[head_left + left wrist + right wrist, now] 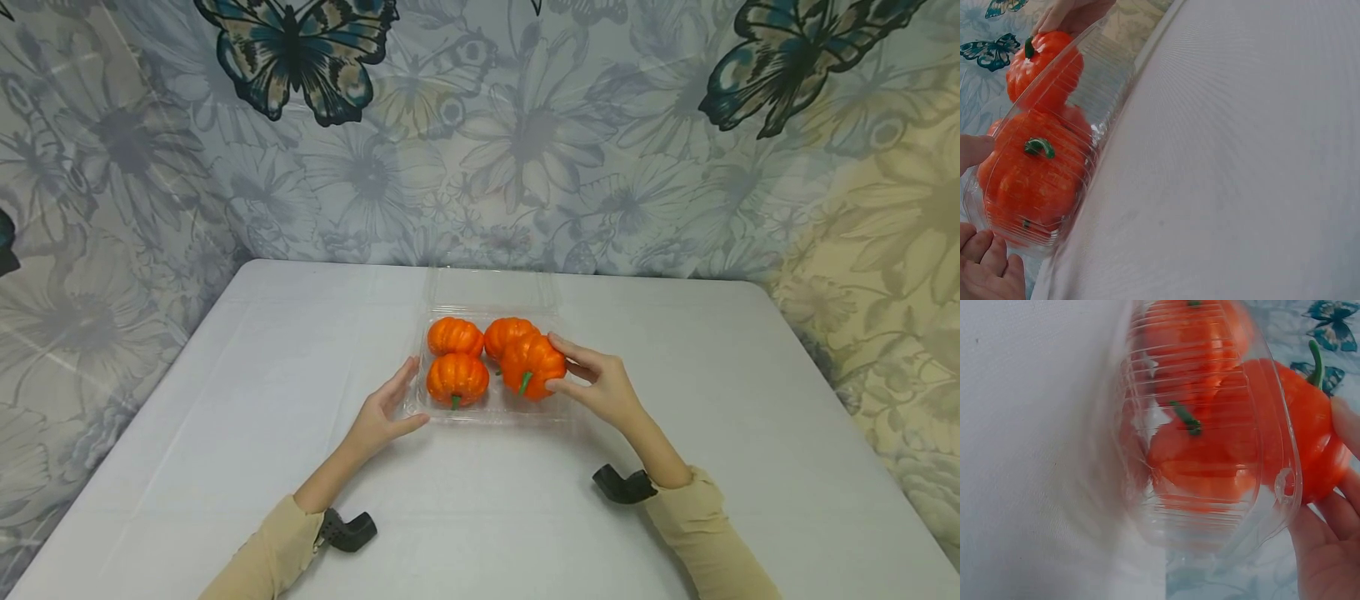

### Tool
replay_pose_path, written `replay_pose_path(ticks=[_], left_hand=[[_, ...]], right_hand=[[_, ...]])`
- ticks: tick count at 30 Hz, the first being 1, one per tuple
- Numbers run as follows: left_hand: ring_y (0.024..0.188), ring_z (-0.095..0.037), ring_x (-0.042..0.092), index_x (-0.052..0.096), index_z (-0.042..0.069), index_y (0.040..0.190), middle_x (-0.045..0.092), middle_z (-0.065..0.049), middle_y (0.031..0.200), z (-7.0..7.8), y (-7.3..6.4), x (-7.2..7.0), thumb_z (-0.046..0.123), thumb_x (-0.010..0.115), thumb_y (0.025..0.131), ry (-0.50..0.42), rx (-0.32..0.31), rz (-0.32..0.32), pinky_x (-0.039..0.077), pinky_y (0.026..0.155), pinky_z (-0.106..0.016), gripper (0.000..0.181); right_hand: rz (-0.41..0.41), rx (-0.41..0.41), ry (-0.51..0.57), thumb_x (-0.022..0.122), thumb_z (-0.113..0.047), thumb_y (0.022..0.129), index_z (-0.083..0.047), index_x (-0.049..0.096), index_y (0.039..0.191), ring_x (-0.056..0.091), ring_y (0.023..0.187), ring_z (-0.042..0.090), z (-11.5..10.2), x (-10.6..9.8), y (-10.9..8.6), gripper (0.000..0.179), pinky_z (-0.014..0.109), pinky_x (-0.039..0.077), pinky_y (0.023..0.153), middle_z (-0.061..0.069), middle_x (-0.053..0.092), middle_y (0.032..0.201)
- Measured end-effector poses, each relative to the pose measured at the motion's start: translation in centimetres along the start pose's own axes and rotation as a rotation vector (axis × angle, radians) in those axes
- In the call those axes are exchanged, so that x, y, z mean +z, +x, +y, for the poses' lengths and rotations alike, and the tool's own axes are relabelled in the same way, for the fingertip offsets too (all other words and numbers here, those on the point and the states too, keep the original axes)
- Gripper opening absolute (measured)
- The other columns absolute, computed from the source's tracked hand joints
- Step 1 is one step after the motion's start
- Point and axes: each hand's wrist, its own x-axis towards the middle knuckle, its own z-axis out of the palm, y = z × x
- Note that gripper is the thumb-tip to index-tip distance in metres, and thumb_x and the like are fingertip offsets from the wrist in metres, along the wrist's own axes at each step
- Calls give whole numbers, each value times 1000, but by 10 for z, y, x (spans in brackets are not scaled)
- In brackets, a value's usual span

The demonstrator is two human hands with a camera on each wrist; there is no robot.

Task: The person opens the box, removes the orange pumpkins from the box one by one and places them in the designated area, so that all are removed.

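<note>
My right hand (pixel 609 385) grips an orange toy pumpkin (pixel 534 367) with a green stem, fingers behind and thumb in front. In the right wrist view this held pumpkin (pixel 1313 437) is above the rim of a clear plastic container (pixel 1147 528), partly over another pumpkin (pixel 1200 465). Three more pumpkins are in the container: a front left one (pixel 457 380), a back left one (pixel 454 336) and a right one (pixel 510 333), partly covered. My left hand (pixel 382 418) is at the container's left side, thumb and fingers spread near its front left corner; contact is hard to tell.
The container's clear lid (pixel 491 289) is folded back toward the wall. A white cloth covers the table (pixel 300 333). Behind it hangs a butterfly and flower patterned backdrop (pixel 525 150). Black camera mounts (pixel 626 485) are on both wrists.
</note>
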Motion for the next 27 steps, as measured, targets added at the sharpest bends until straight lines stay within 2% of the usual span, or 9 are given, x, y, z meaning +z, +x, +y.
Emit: replay_pose_path(ticks=[6, 9, 14, 18, 21, 27], left_hand=[[131, -28, 16, 17, -6, 139, 18, -19, 143, -17, 1, -3, -15, 64, 74, 6, -11, -2, 15, 104, -38, 80], [131, -27, 16, 17, -6, 139, 18, -18, 143, -19, 2, -2, -14, 64, 74, 10, -9, -5, 16, 104, -39, 81], [130, -32, 16, 16, -11, 137, 17, -24, 142, -2, 3, 1, -17, 62, 74, 9, -15, -6, 16, 104, -39, 78], [130, -29, 16, 16, -12, 137, 18, -24, 142, 8, 3, 2, -16, 61, 75, 7, -26, -5, 17, 104, -34, 77], [130, -28, 17, 16, -11, 137, 18, -23, 142, 6, 3, 2, -16, 62, 75, 10, -21, -11, 16, 104, -34, 77], [129, -32, 18, 17, -12, 136, 19, -25, 141, 6, 0, 2, -15, 62, 74, 31, -17, -4, 17, 103, -40, 77]], right_hand=[[31, 20, 51, 68, 19, 65, 18, 51, 113, 53, 104, 9, 0, -2, 0, 51, 27, 48, 79, 28, 51, 114], [54, 49, 74, 69, 19, 65, 18, 51, 112, 54, 101, 8, -2, -3, 1, 50, 27, 49, 78, 28, 52, 113], [97, 115, 123, 69, 17, 65, 17, 52, 112, 56, 98, 7, -3, -4, 2, 50, 28, 49, 77, 29, 51, 113], [121, 146, 186, 71, 12, 67, 13, 53, 115, 57, 100, 11, 11, -7, 1, 51, 30, 49, 77, 21, 54, 116], [147, 133, 241, 72, 11, 67, 13, 53, 115, 57, 100, 16, 21, -9, -1, 52, 31, 49, 77, 14, 56, 117], [169, 70, 289, 71, 11, 68, 16, 49, 115, 56, 102, 16, 21, -8, -4, 53, 30, 49, 77, 10, 55, 118]])
